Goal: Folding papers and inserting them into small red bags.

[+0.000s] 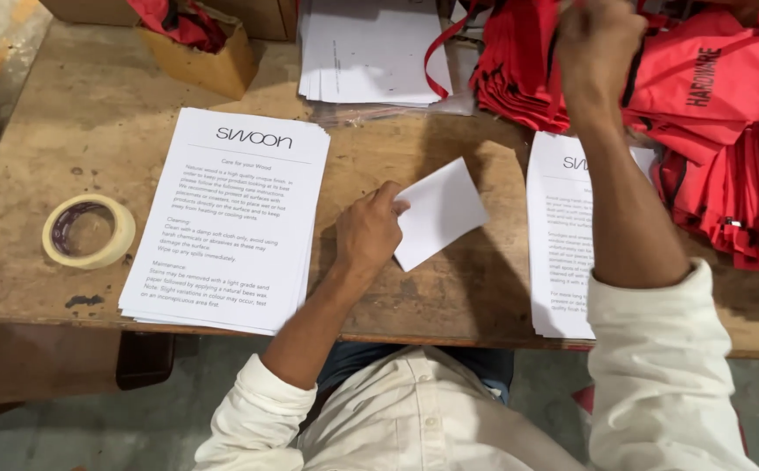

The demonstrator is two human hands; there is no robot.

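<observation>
- You are pinning the folded white sheet [439,212] flat on the table [74,131] with your left hand [369,231], fingers curled on its edge; keep it square.
- Your right hand [595,44] is closing on the red cloth bags [711,113] beyond; lift one only.

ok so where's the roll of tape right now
In the head view the roll of tape lies flat on the wooden table at the far left, just left of the stack of printed sheets and well away from both hands.
</observation>
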